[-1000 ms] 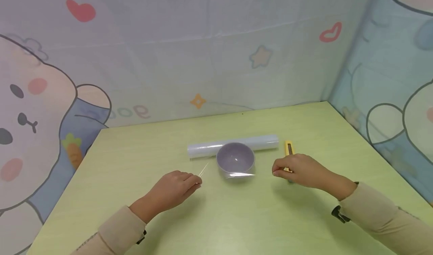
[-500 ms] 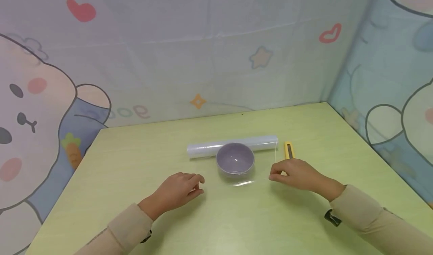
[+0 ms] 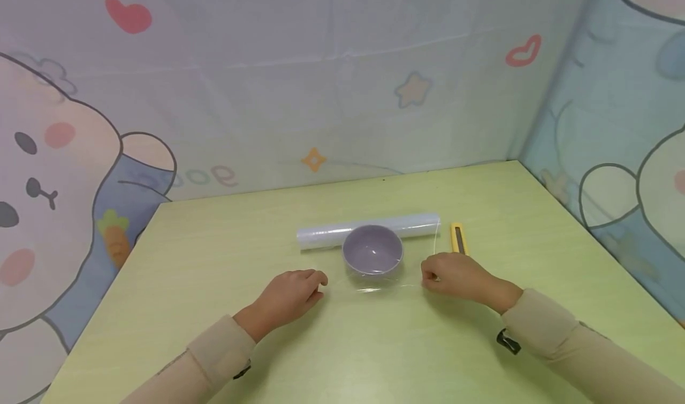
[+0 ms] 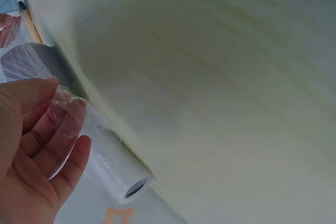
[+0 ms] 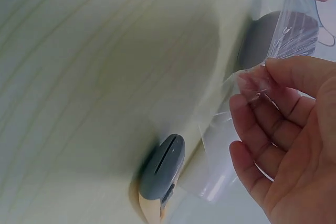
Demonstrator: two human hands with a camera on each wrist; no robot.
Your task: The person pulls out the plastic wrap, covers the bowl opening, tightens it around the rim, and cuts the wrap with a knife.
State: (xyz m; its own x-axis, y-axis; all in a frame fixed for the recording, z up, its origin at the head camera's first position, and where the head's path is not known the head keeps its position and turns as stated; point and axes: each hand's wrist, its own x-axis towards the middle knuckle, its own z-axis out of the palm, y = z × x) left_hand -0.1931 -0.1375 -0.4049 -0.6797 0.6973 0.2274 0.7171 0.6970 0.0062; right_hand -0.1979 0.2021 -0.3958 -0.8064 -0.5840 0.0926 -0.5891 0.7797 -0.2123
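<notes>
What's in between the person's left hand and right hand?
Clear film runs from the left hand to the right hand, as both wrist views show. The head view also shows the purple bowl between them, a little farther back.

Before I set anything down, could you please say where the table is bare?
Bare: the table between the roll and printed backdrop, and left of the roll. Crowded: the middle, with bowl, film, left hand, right hand and yellow cutter.

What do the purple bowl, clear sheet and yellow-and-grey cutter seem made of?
Purple bowl: smooth and glossy, ceramic or hard plastic, I can't tell which; a highlight shows inside. Clear sheet: thin plastic film, shiny, creased and see-through. Cutter: probably moulded plastic, opaque, with a smooth rounded grey end.
</notes>
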